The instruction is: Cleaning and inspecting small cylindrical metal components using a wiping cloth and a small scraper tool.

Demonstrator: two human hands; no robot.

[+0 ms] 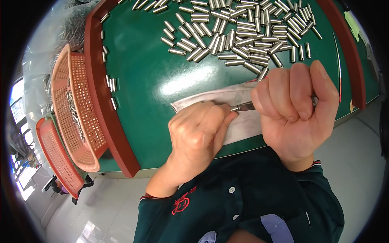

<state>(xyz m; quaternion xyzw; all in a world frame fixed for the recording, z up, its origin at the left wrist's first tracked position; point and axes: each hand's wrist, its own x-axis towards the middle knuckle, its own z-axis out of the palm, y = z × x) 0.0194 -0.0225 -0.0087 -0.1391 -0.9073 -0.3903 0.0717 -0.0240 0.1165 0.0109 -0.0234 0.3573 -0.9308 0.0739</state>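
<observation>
The left hand (198,135), back upward, pinches one end of a slim metal implement (246,107); the right hand (296,107), palm upward, is clenched about the other. The implement spans the gap above a pale cloth (243,128).

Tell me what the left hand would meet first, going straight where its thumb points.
Probably the slim metal piece extending from the right hand, though depth is unclear.

two hands (198,131) (295,101), one cloth (246,127), dozens of cylinders (246,34)
</observation>
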